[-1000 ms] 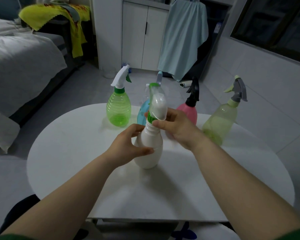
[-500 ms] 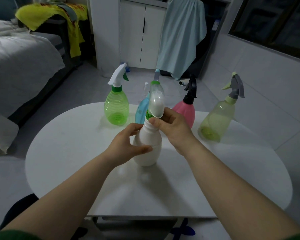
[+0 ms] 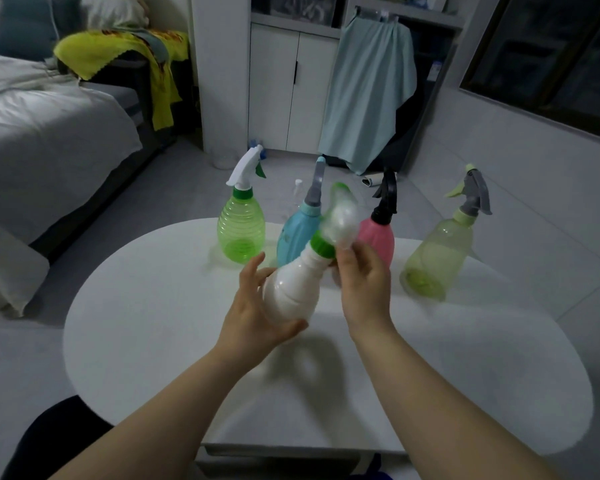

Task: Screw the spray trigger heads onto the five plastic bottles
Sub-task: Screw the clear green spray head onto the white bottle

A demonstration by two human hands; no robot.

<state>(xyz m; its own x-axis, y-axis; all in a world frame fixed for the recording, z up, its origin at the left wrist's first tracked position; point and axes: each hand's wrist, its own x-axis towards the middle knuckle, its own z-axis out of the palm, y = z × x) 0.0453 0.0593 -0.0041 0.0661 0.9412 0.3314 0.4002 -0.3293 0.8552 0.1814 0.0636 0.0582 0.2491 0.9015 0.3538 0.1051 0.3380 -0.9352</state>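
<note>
The opaque white plastic bottle (image 3: 291, 289) with a green collar tilts between both hands, its blurred translucent trigger head (image 3: 340, 216) on top. Beyond the hands, four capped plastic bottles stand upright: bright green (image 3: 240, 233), blue (image 3: 297, 237), pink (image 3: 378, 237), pale yellow-green (image 3: 437, 258).

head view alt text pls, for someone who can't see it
Two bare hands hold a tilted white bottle above a white table: the left hand grips its body, the right hand its blurred spray head. Behind stand green, blue, pink and pale yellow-green spray bottles, heads on.
</note>
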